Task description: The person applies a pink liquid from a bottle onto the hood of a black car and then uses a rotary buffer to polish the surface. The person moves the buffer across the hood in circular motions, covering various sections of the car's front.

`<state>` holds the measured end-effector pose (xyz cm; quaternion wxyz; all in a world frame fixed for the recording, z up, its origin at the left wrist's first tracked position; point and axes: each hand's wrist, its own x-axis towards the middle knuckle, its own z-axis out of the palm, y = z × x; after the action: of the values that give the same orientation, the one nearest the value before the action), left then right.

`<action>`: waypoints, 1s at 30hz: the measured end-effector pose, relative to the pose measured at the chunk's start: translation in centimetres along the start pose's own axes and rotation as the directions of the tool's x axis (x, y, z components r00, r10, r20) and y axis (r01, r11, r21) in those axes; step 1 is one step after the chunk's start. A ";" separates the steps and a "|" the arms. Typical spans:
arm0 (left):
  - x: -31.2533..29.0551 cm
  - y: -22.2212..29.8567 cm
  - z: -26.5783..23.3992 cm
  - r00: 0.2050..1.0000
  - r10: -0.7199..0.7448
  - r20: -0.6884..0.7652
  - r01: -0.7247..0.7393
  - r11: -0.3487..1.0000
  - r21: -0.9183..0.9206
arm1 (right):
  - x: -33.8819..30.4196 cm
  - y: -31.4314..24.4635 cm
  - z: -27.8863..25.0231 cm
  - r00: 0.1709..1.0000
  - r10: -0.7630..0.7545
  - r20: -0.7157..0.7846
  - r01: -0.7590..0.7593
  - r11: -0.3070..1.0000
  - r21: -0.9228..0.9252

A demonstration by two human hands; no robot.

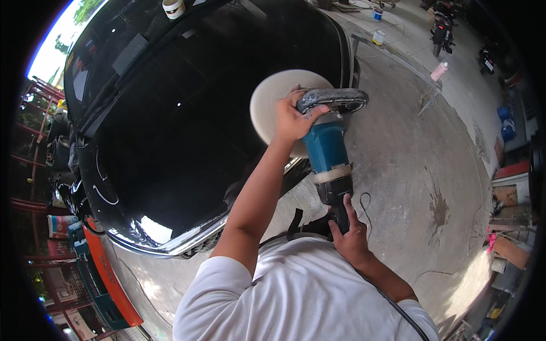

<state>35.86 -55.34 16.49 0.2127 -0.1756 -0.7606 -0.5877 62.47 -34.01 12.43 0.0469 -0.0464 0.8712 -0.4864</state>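
Both my hands are on a teal and black car polisher (327, 146) with a round white pad (267, 108). My left hand (293, 117) is wrapped round the side of its grey-black loop handle (347, 100) at the head. My right hand (351, 236) grips the black rear handle, with a finger stretched along its side. The pad overlaps the edge of a glossy black car hood (187, 113); its face looks smooth, perhaps blurred by spinning. Whether it presses on the paint I cannot tell. A black power cord (406, 318) runs past my right arm.
A white tub (173, 8) stands on the car near the windshield. To the right, a pink bottle (439, 71) sits on a small stand, with a paint can (379, 37) further back. Motorcycles (441, 31) are at far right. An orange panel (108, 273) lies at left.
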 end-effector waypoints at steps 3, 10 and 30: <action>-6.1 0.7 -6.1 0.993 0.098 -0.070 -0.097 0.995 0.008 | -4.5 -2.1 5.1 0.958 -0.280 -0.061 0.268 0.950 -0.163; -24.8 3.6 -25.9 0.883 0.020 -0.469 0.061 0.986 0.156 | -10.7 -7.1 11.9 0.863 -0.324 0.388 0.348 0.938 0.009; -27.5 7.6 -8.3 0.888 0.191 -0.419 0.011 0.901 0.434 | -4.2 8.9 -0.3 0.863 -0.112 0.493 0.194 0.974 -0.117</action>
<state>64.06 -61.98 9.98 0.4442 -0.0200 -0.7903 -0.4215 66.31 -28.62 5.16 0.2203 -0.2391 0.8620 -0.3888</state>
